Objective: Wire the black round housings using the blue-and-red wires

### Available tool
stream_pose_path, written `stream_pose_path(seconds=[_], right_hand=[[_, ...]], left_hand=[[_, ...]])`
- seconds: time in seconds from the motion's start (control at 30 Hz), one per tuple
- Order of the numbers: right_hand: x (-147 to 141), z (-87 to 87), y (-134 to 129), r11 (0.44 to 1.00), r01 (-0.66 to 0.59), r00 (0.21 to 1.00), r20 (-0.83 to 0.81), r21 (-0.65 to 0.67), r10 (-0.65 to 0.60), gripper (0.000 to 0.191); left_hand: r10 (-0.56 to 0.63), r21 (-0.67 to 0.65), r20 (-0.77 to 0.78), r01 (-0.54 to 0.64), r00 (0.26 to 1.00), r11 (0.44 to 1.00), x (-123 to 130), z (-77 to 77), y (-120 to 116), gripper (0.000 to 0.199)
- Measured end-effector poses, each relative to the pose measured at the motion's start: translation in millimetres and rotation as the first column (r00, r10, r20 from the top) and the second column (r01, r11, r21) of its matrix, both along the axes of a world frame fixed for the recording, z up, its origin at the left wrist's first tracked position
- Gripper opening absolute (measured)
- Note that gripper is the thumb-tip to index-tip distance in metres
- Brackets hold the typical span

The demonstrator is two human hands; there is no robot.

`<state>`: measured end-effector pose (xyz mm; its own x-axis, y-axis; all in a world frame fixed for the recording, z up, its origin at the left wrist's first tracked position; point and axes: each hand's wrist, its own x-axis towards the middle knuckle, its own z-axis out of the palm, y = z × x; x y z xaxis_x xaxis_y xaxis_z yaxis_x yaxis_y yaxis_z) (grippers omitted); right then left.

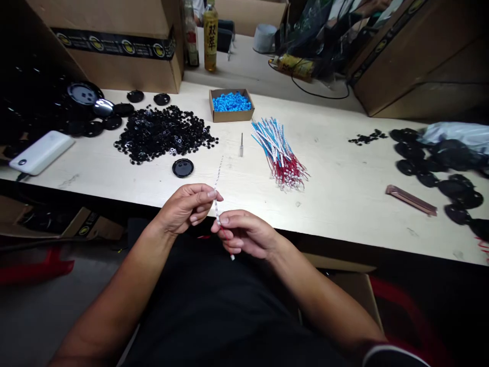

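Just off the table's near edge, my left hand (187, 206) pinches a thin white LED strip (217, 208) between thumb and forefinger. Lower down, my right hand (248, 232) grips the same strip near the end where its red wires begin. A small white plug (233, 257) dangles from those wires below my right fingers. The strip's free end points up and away over the table. Beyond my hands lie a round black cover (183, 167), a small screwdriver (241, 148) and a bundle of similar strips (275, 145) with blue backing and red wires.
A heap of small black parts (162, 133) spreads at left, near a white power bank (42, 155). Behind stands a small carton (232, 117) of blue pieces. More black covers (453, 153) and a brownish bar-shaped object (411, 200) lie at right. Large cardboard boxes (114, 30) and bottles (210, 38) stand farther back.
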<state>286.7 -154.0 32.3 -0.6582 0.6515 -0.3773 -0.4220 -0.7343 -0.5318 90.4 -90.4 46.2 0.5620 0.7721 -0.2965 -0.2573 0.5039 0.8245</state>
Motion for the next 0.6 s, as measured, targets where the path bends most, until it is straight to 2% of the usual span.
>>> stream_pose_path(seconds=[0.1,0.17,0.3,0.37,0.47,0.53,0.6], right_hand=[[-1.3,-5.0,1.5,0.996,-0.083,0.984,-0.159,-0.035,0.077,0.022],[-1.8,-6.6,3.0,0.995,-0.092,0.971,-0.224,-0.041,0.08,0.02],[-2.1,-3.0,6.0,0.998,-0.052,0.973,-0.229,-0.041,0.042,0.012],[-2.3,1.9,6.9,0.999,-0.008,0.986,-0.166,-0.038,0.001,0.013],[-2.2,10.3,7.3,0.99,0.135,0.99,0.044,0.029,-0.137,0.017],[-1.0,14.4,7.4,0.961,0.226,0.942,0.217,0.156,-0.257,0.019],[1.0,16.4,7.7,0.909,0.265,0.858,0.351,0.322,-0.375,0.018]], left_hand=[[-0.04,-0.003,0.005,0.04,0.999,0.999,1.3,-1.4,3.4,0.029],[-0.054,-0.001,0.009,0.054,0.999,0.999,2.6,-2.7,5.7,0.03],[-0.044,0.024,0.058,0.042,0.997,0.999,7.4,-4.7,9.2,0.029],[-0.025,0.041,0.062,0.023,0.998,0.999,10.5,-5.1,10.0,0.029],[0.022,0.086,-0.006,-0.022,1.0,0.996,13.7,-5.2,9.8,0.031],[0.041,0.12,-0.079,-0.032,0.996,0.992,13.9,-5.2,8.7,0.035],[0.038,0.149,-0.151,-0.015,0.988,0.989,13.0,-5.0,7.1,0.04]])
